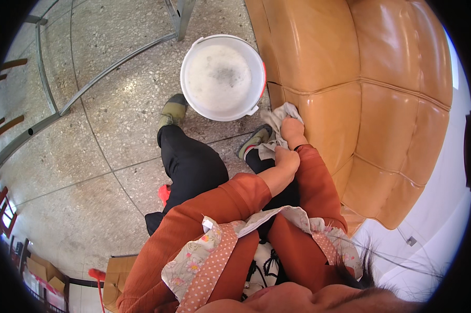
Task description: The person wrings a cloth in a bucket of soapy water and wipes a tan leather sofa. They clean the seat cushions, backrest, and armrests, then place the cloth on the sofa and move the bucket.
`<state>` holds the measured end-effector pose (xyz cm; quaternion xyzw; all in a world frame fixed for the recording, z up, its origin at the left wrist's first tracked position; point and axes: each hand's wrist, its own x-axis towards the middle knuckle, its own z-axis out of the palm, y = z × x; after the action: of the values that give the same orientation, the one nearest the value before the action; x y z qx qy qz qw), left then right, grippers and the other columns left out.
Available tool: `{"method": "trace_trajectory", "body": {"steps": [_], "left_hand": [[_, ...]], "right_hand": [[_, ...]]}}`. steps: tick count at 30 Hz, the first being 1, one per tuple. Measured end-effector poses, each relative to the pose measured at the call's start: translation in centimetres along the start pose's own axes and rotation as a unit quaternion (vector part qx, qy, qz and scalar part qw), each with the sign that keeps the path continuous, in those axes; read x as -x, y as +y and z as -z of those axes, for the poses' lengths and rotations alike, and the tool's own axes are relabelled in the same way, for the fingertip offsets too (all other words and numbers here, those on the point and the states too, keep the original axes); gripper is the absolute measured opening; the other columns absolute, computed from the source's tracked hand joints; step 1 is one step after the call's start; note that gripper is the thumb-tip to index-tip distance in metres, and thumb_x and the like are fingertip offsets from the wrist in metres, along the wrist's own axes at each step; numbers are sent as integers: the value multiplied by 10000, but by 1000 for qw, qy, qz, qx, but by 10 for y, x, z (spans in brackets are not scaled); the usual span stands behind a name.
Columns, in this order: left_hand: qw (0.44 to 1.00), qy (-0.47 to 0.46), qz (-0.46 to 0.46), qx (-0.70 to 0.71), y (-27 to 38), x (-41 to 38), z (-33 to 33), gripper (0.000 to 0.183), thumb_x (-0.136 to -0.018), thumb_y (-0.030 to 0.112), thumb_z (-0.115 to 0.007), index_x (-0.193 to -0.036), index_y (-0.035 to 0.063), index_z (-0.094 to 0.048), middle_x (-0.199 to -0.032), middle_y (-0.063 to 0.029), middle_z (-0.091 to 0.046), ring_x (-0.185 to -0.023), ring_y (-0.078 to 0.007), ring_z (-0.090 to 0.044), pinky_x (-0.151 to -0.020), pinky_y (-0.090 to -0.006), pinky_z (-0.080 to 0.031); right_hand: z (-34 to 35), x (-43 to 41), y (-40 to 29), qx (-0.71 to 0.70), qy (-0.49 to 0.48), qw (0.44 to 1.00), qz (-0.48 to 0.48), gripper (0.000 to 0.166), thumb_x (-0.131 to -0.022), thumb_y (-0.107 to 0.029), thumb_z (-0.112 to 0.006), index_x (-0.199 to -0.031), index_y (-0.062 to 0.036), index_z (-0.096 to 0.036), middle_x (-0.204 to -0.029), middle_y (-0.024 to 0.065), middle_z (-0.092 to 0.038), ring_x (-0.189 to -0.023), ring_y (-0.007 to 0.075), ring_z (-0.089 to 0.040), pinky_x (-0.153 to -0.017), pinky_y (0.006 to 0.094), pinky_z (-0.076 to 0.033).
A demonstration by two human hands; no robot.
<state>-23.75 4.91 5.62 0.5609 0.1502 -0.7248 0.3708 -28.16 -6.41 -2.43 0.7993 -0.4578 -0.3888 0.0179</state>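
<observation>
A grey-beige cloth (276,119) is gripped in both of my hands beside the tan leather sofa (321,43). My right hand (292,129) holds its upper part against or close to the sofa's lower front; the exact contact is hidden. Nearer to me, my left hand (286,158) is closed on the lower part of the cloth, over my trouser leg. In front of me on the floor stands a white bucket (184,74) holding whitish, foamy liquid with a darker patch in the middle.
Speckled stone floor (114,129) lies under my green shoes (174,111). A metal frame (114,68) curves across the left side. Cardboard boxes (116,274) and a red-headed brush (97,274) show at the lower left. Part of a red object (164,193) shows beside my leg.
</observation>
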Motion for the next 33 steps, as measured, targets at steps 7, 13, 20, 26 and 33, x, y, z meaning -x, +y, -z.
{"method": "trace_trajectory", "body": {"steps": [7,13,20,26,33], "left_hand": [[999,-40,5,14,7,22,0,418,-832,33,-441,-1221,-114,-401,-1180,-267,-531,-1095,-331,-543,-902,-377,-441],[998,-8,-56,-14,12,23,-4,424,-811,-9,-413,-1224,-104,-405,-1198,-262,-533,-1121,-332,-531,-938,-373,-426],[998,31,-41,-33,-11,-5,11,371,-821,44,-502,-1172,-65,-450,-1133,-268,-573,-1065,-375,-577,-867,-428,-461],[993,-48,-48,-95,-11,39,1,352,-816,50,-486,-1164,-5,-485,-1100,-288,-582,-1088,-407,-561,-890,-442,-440],[946,-324,-15,-27,5,76,8,303,-816,8,-480,-1118,29,-476,-808,-91,-569,-518,-150,-544,-414,-283,-377]], "right_hand": [[33,24,-4,2,50,997,53,246,-838,-89,-512,-1018,48,-608,-866,226,-687,-734,322,-702,-626,411,-564],[49,10,-5,32,49,998,26,295,-901,-110,-451,-1114,56,-568,-937,234,-683,-814,347,-694,-687,442,-560],[-3,0,-13,-11,-131,991,-25,297,-873,-150,-481,-1026,-55,-716,-1049,166,-693,-968,329,-676,-810,423,-546],[-28,38,24,-110,-175,977,43,338,-827,-214,-531,-1091,-68,-684,-1086,207,-664,-1028,355,-638,-879,439,-501],[-23,84,82,-514,21,847,133,434,-825,-19,-452,-1233,-26,-598,-930,119,-689,-891,241,-643,-801,355,-495]]}}
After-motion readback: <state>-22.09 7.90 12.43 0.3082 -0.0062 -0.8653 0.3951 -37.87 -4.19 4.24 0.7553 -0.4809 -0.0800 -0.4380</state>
